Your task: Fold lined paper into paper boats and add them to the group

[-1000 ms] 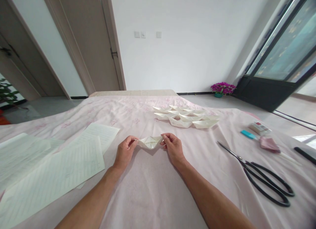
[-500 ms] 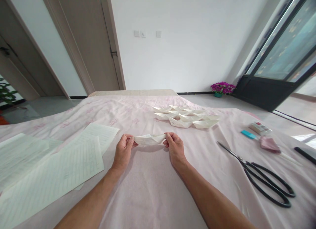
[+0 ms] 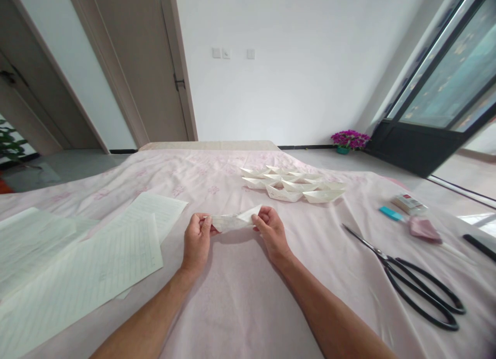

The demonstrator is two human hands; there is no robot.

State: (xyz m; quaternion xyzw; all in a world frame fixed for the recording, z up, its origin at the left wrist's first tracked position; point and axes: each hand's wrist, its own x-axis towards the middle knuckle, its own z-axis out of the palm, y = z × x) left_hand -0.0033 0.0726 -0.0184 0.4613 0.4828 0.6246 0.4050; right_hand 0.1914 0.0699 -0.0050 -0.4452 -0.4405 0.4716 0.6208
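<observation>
A small white paper boat (image 3: 231,222) is stretched between my two hands, just above the pink cloth. My left hand (image 3: 197,240) pinches its left end between thumb and fingers. At the other end, my right hand (image 3: 271,232) is closed on the paper, its thumb on a raised triangular flap. The fingertips behind the paper are partly hidden. Beyond my right hand, several finished paper boats (image 3: 284,194) sit together in rows on the cloth.
Lined paper sheets (image 3: 85,266) lie at the left. On the right are black-handled scissors (image 3: 382,254), a blue object (image 3: 390,213), a small packet (image 3: 409,203) and a pink item (image 3: 424,229). A pink patterned cloth (image 3: 232,307) covers the table.
My right hand has shifted slightly left and its thumb has moved onto the boat's right end, where a flap now stands up. My left hand still pinches its end.
</observation>
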